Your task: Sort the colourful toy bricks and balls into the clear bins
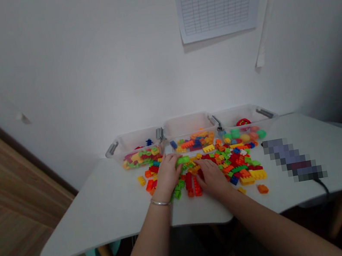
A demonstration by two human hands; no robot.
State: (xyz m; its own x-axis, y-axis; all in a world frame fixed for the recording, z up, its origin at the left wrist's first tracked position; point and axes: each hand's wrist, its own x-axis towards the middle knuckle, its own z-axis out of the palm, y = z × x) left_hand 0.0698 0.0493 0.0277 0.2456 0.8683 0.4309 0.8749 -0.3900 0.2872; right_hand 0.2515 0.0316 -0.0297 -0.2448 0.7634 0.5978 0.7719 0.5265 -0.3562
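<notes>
A spread of colourful toy building bricks [235, 161] covers the middle of the white table. My left hand [168, 173] is closed at the pile's centre, its thumb and fingers around a light green brick [183, 160]. My right hand [212, 176] is beside it, fingers curled at a yellow-orange brick [194, 169]; its fingertips are partly hidden. Between the hands, a dark red brick [189, 184] and a red-orange brick [197, 186] lie lengthwise on the table. Several green bricks [177, 191] rest beside my left wrist, which wears a silver bangle [160, 202].
Behind the pile stand three clear bins: the left bin [136, 138] and middle bin [190, 122] hold bricks, the right bin [231, 115] colourful round pieces. A blurred-out object [289, 160] with a cable lies on the table [106, 213]. A printed sheet [218, 2] hangs on the wall.
</notes>
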